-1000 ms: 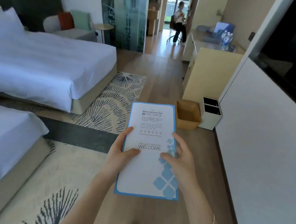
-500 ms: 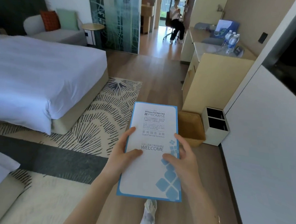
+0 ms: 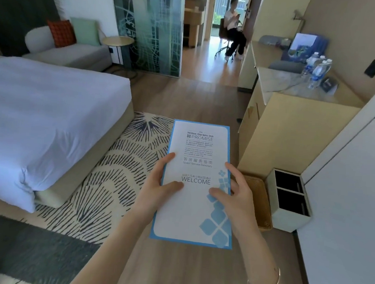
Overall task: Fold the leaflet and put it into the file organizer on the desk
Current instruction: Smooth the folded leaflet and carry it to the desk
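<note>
Head view | left hand [image 3: 156, 191] and right hand [image 3: 237, 199] both grasp folded leaflet [image 3: 195, 186] mid-air | desk [image 3: 296, 91], far right, now nearer | file organizer unidentified; insertion pending

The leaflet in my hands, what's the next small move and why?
Probably keep walking toward the desk ahead on the right. The leaflet already looks folded shut, cover up, held at its edges by the left hand and right hand, thumbs on top. No file organizer can be made out clearly from here.
</note>
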`<state>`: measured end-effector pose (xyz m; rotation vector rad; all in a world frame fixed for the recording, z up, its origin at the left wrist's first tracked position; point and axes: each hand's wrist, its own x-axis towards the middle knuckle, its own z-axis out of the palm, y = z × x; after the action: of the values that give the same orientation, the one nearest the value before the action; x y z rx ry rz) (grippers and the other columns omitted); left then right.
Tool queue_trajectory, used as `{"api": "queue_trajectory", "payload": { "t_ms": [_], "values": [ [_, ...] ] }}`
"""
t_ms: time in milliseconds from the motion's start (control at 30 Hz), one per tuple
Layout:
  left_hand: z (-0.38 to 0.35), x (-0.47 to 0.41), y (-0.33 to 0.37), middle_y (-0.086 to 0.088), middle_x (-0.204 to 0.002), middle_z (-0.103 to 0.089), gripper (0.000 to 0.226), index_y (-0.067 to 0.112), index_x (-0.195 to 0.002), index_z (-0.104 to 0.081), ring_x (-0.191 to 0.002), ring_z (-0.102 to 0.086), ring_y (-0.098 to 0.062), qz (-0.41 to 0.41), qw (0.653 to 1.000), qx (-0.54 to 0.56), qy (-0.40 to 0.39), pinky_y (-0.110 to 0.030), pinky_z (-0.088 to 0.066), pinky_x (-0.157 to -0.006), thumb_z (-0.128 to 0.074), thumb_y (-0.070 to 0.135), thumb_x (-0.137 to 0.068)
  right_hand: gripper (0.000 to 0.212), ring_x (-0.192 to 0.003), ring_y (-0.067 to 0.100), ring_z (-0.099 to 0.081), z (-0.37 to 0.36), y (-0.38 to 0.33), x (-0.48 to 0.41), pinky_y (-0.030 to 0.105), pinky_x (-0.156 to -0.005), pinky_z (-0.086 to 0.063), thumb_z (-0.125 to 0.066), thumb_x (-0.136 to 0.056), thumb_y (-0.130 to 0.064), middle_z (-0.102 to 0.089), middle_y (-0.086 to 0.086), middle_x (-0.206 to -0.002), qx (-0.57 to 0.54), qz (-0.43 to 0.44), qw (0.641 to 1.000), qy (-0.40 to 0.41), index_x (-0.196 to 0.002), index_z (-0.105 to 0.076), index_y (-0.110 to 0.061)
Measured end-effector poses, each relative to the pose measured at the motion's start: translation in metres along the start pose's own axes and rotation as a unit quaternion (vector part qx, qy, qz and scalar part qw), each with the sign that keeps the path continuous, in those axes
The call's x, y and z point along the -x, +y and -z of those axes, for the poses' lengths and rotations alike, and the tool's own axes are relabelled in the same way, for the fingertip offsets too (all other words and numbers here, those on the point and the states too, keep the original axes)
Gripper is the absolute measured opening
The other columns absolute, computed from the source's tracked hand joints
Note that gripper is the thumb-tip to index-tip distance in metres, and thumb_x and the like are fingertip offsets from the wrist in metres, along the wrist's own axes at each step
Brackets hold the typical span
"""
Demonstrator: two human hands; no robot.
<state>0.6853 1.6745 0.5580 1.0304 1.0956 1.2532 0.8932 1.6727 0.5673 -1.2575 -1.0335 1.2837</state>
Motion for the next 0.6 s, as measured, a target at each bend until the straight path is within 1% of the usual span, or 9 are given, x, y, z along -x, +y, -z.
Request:
{"api": "queue_trajectory", "payload": {
  "t_ms": [100,167,233,333,367,433,500,600],
  "values": [
    [0.004,-0.067,-0.012,0.011,-0.111,-0.073,0.065,0.041,-0.127,-0.057,-0.097,-0.073,-0.018,0.011,1.0,0.006,0.005,-0.031,-0.059,-0.071,-0.071,0.004,-0.075,0.07,-0.09,0.014,-0.076,-0.004,0.008,-0.069,0.026,-0.065,-0.061,-0.075,-0.078,0.009,-0.078,-0.009,-0.103,0.0,-0.009,1.0,0.0,-0.125,-0.056,-0.04],
    [0.009,-0.117,-0.021,0.013,-0.109,-0.073,0.065,0.04,-0.126,-0.058,-0.096,-0.073,-0.017,0.016,1.0,0.014,0.008,-0.03,-0.059,-0.07,-0.071,0.003,-0.074,0.069,-0.087,0.013,-0.076,-0.011,0.015,-0.119,0.022,-0.062,-0.059,-0.074,-0.079,0.01,-0.079,-0.012,-0.1,0.003,-0.013,1.0,-0.001,-0.125,-0.056,-0.039],
    [0.016,-0.173,-0.026,0.009,-0.111,-0.073,0.066,0.039,-0.127,-0.058,-0.097,-0.073,-0.02,0.02,1.0,0.017,0.009,-0.031,-0.06,-0.069,-0.071,0.001,-0.074,0.069,-0.086,0.014,-0.076,-0.02,0.018,-0.172,0.024,-0.062,-0.059,-0.075,-0.079,0.008,-0.079,-0.011,-0.099,0.008,-0.016,1.0,-0.001,-0.125,-0.056,-0.039],
    [0.026,-0.265,-0.024,0.002,-0.119,-0.071,0.065,0.037,-0.128,-0.057,-0.1,-0.072,-0.024,0.015,1.0,0.022,-0.001,-0.034,-0.06,-0.071,-0.07,-0.007,-0.081,0.07,-0.09,0.017,-0.076,-0.036,0.012,-0.259,0.035,-0.072,-0.062,-0.077,-0.079,0.004,-0.078,-0.007,-0.104,0.017,-0.009,1.0,0.008,-0.13,-0.055,-0.038],
    [0.029,-0.296,-0.02,0.0,-0.121,-0.07,0.064,0.036,-0.128,-0.057,-0.102,-0.071,-0.025,0.014,1.0,0.017,-0.008,-0.035,-0.06,-0.072,-0.068,-0.009,-0.083,0.07,-0.09,0.018,-0.076,-0.041,0.006,-0.288,0.037,-0.074,-0.062,-0.077,-0.079,0.003,-0.078,-0.007,-0.104,0.018,-0.006,1.0,0.012,-0.13,-0.055,-0.039],
    [0.032,-0.36,-0.007,-0.001,-0.122,-0.07,0.064,0.035,-0.129,-0.056,-0.103,-0.071,-0.025,0.011,1.0,0.008,-0.023,-0.035,-0.06,-0.073,-0.068,-0.01,-0.084,0.069,-0.09,0.018,-0.076,-0.048,-0.008,-0.345,0.034,-0.071,-0.062,-0.077,-0.079,0.002,-0.078,-0.008,-0.104,0.019,0.001,1.0,0.022,-0.128,-0.055,-0.042],
    [0.031,-0.421,0.007,0.001,-0.122,-0.07,0.066,0.036,-0.131,-0.056,-0.104,-0.071,-0.024,0.005,0.999,0.003,-0.044,-0.037,-0.061,-0.075,-0.068,-0.009,-0.084,0.069,-0.088,0.016,-0.076,-0.052,-0.024,-0.398,0.029,-0.067,-0.061,-0.077,-0.079,0.002,-0.078,-0.009,-0.104,0.015,0.011,0.999,0.034,-0.125,-0.056,-0.045],
    [0.021,-0.506,0.022,0.004,-0.122,-0.071,0.067,0.039,-0.13,-0.056,-0.105,-0.071,-0.024,0.002,0.997,-0.003,-0.075,-0.038,-0.061,-0.076,-0.071,-0.004,-0.081,0.068,-0.087,0.013,-0.076,-0.054,-0.043,-0.471,0.022,-0.062,-0.059,-0.078,-0.079,0.003,-0.078,-0.009,-0.103,0.007,0.015,0.998,0.058,-0.124,-0.057,-0.044]
  ]
}}
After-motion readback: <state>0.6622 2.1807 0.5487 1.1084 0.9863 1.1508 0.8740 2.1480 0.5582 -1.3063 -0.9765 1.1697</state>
